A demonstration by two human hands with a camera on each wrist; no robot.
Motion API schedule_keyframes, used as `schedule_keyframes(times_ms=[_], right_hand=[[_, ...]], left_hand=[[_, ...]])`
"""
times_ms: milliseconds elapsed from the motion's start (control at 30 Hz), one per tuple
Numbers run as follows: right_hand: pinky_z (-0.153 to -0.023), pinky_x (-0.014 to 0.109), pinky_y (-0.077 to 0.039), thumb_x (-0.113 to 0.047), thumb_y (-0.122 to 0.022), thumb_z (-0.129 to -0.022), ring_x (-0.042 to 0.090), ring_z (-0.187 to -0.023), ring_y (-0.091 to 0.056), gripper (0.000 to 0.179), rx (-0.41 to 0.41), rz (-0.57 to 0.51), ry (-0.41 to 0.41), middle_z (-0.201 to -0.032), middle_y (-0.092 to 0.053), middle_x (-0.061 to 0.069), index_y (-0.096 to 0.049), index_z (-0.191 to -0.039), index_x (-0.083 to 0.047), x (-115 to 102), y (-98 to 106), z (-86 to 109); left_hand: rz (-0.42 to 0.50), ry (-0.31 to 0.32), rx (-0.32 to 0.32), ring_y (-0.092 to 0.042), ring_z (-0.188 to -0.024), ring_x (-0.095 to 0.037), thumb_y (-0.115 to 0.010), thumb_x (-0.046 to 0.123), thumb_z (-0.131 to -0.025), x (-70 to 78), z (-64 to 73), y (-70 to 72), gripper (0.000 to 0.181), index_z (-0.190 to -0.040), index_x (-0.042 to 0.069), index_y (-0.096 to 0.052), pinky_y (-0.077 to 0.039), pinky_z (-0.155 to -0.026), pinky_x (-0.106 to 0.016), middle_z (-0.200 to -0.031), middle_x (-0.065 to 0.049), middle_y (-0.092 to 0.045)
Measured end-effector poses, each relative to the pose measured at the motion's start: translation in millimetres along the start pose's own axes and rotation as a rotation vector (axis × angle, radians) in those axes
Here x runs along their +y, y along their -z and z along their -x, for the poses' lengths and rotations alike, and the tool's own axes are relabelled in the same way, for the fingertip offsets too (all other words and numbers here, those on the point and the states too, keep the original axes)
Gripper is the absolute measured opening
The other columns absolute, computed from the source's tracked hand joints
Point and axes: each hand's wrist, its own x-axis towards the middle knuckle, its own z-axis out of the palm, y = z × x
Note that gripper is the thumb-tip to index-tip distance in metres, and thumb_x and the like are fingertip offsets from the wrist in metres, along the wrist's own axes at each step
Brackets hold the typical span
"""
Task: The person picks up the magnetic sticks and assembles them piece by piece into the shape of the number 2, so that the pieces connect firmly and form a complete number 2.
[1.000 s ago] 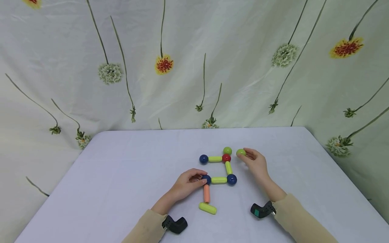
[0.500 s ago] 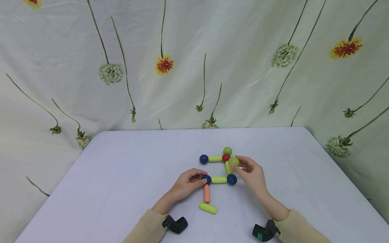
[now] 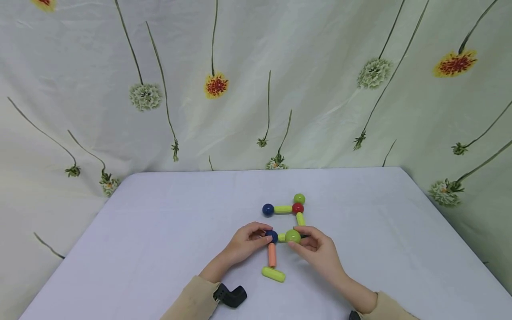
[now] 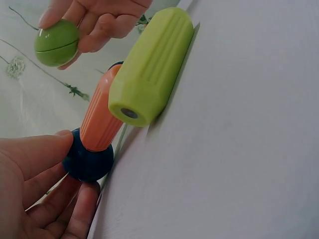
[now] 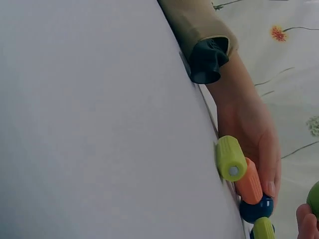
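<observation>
My left hand (image 3: 245, 243) grips a blue ball (image 3: 273, 235) between thumb and fingers, down at the table. An orange magnetic rod (image 3: 272, 255) extends from that ball toward the front; a lime rod (image 3: 282, 237) runs right from it. My right hand (image 3: 321, 252) pinches a green ball (image 4: 57, 43) by thumb and fingertips. In the left wrist view this ball is held up clear of the table. From the head it overlaps the lime rod, and the blue ball at that rod's right end is mostly hidden. A loose lime rod (image 3: 274, 274) lies at the orange rod's front end.
Behind the hands, another lime rod (image 3: 300, 219) leads up to a red ball (image 3: 298, 208). From there a further lime rod (image 3: 283, 209) goes left to a blue ball (image 3: 268, 210). A second green ball (image 3: 299, 198) sits just behind the red one on the white table (image 3: 180, 213).
My right hand has carried the green ball from beside the red ball toward the front and left, over the front lime rod. My left hand has stayed on the blue ball.
</observation>
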Motion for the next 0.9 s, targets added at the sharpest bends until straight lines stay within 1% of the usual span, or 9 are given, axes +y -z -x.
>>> schedule_keyframes(times_ms=[100,200,300,400,500,600,767,833,900], right_hand=[[-0.065,0.024,-0.052,-0.011,-0.076,-0.078,0.015,-0.075,-0.064,0.04,-0.063,-0.006,-0.02,-0.094,-0.065,0.013,-0.062,-0.114,-0.002,4.0,-2.7,3.7],[-0.068,0.024,-0.053,-0.014,-0.076,-0.079,0.015,-0.08,-0.064,0.039,-0.119,0.014,-0.038,-0.103,-0.063,0.012,-0.062,-0.113,-0.004,8.1,-4.9,7.2],[-0.071,0.024,-0.052,-0.017,-0.076,-0.08,0.016,-0.084,-0.065,0.039,-0.175,0.036,-0.046,-0.113,-0.06,0.011,-0.061,-0.114,-0.007,11.7,-6.9,9.7],[-0.073,0.024,-0.052,-0.016,-0.075,-0.08,0.018,-0.088,-0.065,0.039,-0.223,0.034,-0.045,-0.116,-0.058,0.012,-0.059,-0.115,-0.006,13.0,-8.0,12.0],[-0.073,0.025,-0.052,-0.015,-0.075,-0.08,0.018,-0.089,-0.065,0.038,-0.253,0.038,-0.039,-0.114,-0.059,0.012,-0.059,-0.113,-0.006,12.9,-8.6,13.4],[-0.071,0.024,-0.052,-0.015,-0.076,-0.079,0.017,-0.087,-0.065,0.036,-0.278,0.082,-0.023,-0.108,-0.062,0.008,-0.059,-0.11,-0.006,13.9,-8.7,13.4],[-0.068,0.025,-0.051,-0.012,-0.075,-0.079,0.016,-0.085,-0.063,0.033,-0.311,0.153,0.025,-0.1,-0.063,0.004,-0.059,-0.106,-0.005,15.9,-9.3,12.5],[-0.067,0.025,-0.051,-0.013,-0.076,-0.078,0.015,-0.085,-0.062,0.032,-0.316,0.167,0.036,-0.099,-0.063,0.003,-0.06,-0.106,-0.006,16.4,-9.7,12.4],[-0.068,0.025,-0.05,-0.016,-0.077,-0.078,0.014,-0.084,-0.061,0.033,-0.322,0.173,0.041,-0.098,-0.063,0.001,-0.06,-0.105,-0.007,16.2,-9.7,12.7]], left_hand=[[0.007,-0.007,-0.011,-0.053,-0.093,-0.016,-0.066,0.024,-0.089,-0.9,0.0,0.0,0.028,-0.113,0.011,-0.065,-0.046,-0.078,-0.024,-0.104,-0.001,-0.06],[0.002,-0.012,-0.016,-0.054,-0.093,-0.016,-0.066,0.026,-0.089,-1.2,0.1,-0.1,0.029,-0.113,0.012,-0.066,-0.046,-0.078,-0.024,-0.103,-0.001,-0.06],[-0.002,-0.017,-0.015,-0.054,-0.092,-0.016,-0.066,0.026,-0.089,-1.3,0.4,0.1,0.028,-0.113,0.011,-0.066,-0.046,-0.078,-0.024,-0.103,-0.001,-0.06],[0.001,-0.019,-0.014,-0.054,-0.093,-0.017,-0.066,0.026,-0.089,-2.3,0.5,0.4,0.028,-0.113,0.011,-0.065,-0.046,-0.079,-0.024,-0.104,-0.001,-0.06],[0.002,-0.013,-0.014,-0.054,-0.094,-0.016,-0.066,0.025,-0.089,-2.9,0.5,0.2,0.028,-0.113,0.011,-0.065,-0.046,-0.079,-0.024,-0.104,-0.001,-0.06],[-0.006,-0.006,-0.009,-0.054,-0.093,-0.015,-0.065,0.023,-0.089,-0.4,1.2,-0.1,0.027,-0.113,0.011,-0.065,-0.046,-0.079,-0.024,-0.104,-0.001,-0.06],[-0.026,0.0,0.001,-0.053,-0.092,-0.018,-0.064,0.016,-0.09,17.5,6.1,1.1,0.026,-0.113,0.005,-0.064,-0.046,-0.078,-0.026,-0.104,-0.007,-0.061],[-0.028,0.003,-0.002,-0.053,-0.092,-0.02,-0.063,0.013,-0.09,24.3,7.7,2.1,0.026,-0.113,0.002,-0.064,-0.046,-0.079,-0.027,-0.104,-0.011,-0.061],[-0.027,0.001,-0.004,-0.053,-0.092,-0.021,-0.063,0.011,-0.09,26.9,8.3,2.8,0.025,-0.113,0.0,-0.063,-0.046,-0.079,-0.027,-0.103,-0.013,-0.06]])
